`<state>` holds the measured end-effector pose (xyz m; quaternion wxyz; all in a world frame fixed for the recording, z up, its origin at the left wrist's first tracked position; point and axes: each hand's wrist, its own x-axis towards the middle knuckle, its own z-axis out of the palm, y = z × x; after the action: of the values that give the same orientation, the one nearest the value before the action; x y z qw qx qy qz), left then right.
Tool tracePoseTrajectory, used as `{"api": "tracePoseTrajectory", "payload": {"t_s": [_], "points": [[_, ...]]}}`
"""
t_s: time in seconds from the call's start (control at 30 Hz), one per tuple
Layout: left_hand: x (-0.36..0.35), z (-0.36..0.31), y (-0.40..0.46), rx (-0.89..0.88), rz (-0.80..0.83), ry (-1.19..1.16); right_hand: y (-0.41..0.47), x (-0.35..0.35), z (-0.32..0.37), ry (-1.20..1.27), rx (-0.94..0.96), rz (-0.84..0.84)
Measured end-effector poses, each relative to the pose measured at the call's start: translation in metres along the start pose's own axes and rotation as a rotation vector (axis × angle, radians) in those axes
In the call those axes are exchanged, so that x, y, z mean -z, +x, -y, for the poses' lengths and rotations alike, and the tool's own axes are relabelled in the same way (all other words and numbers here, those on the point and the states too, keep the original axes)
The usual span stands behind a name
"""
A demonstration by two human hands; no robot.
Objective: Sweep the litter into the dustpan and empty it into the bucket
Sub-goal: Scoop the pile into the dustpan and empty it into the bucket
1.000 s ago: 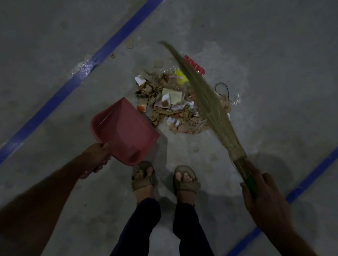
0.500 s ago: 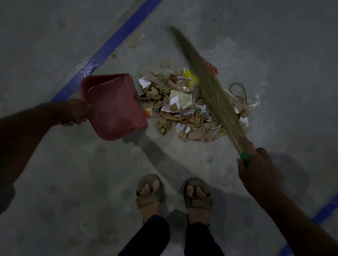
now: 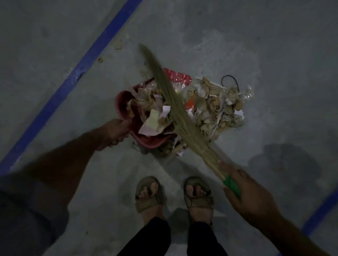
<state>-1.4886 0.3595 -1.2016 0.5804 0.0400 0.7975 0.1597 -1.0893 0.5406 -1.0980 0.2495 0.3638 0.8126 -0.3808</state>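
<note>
A red dustpan (image 3: 123,103) lies on the grey floor, holding paper and cardboard scraps. My left hand (image 3: 115,132) grips its near edge. A straw broom (image 3: 174,107) with a green handle slants across the pile, its bristles lying over the dustpan's mouth. My right hand (image 3: 249,194) grips the green handle low at the right. More litter (image 3: 215,107) of cardboard bits, clear wrap and a red wrapper lies on the floor to the right of the broom. No bucket is in view.
My two sandalled feet (image 3: 173,192) stand just below the pile. A blue tape line (image 3: 74,79) runs diagonally at the upper left, another blue line (image 3: 333,195) at the lower right. A black cord loop (image 3: 230,81) and stray scraps (image 3: 119,44) lie nearby.
The dustpan has come down from the left onto the floor against the pile. The broom has swept leftward, pushing part of the litter into the pan.
</note>
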Motion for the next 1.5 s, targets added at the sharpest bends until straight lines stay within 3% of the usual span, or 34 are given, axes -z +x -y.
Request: {"api": "tracePoseTrajectory", "payload": {"t_s": [0.33, 0.5, 0.9, 1.2, 1.5], "points": [[-0.06, -0.036, -0.151, 0.042, -0.04, -0.439, -0.129, 0.053, 0.035, -0.042, -0.033, 0.028], [-0.056, -0.074, -0.263, 0.036, -0.069, -0.484, -0.208, 0.129, 0.08, -0.168, -0.007, 0.025], [-0.039, -0.131, -0.538, -0.129, -0.188, -0.548, -0.409, 0.241, 0.123, -0.333, 0.103, -0.213], [-0.048, -0.123, -0.65, -0.238, -0.231, -0.515, -0.515, 0.244, 0.157, -0.388, 0.055, -0.274], [-0.063, -0.075, -0.709, -0.333, -0.198, -0.426, -0.597, 0.167, 0.164, -0.404, 0.07, -0.499]]}}
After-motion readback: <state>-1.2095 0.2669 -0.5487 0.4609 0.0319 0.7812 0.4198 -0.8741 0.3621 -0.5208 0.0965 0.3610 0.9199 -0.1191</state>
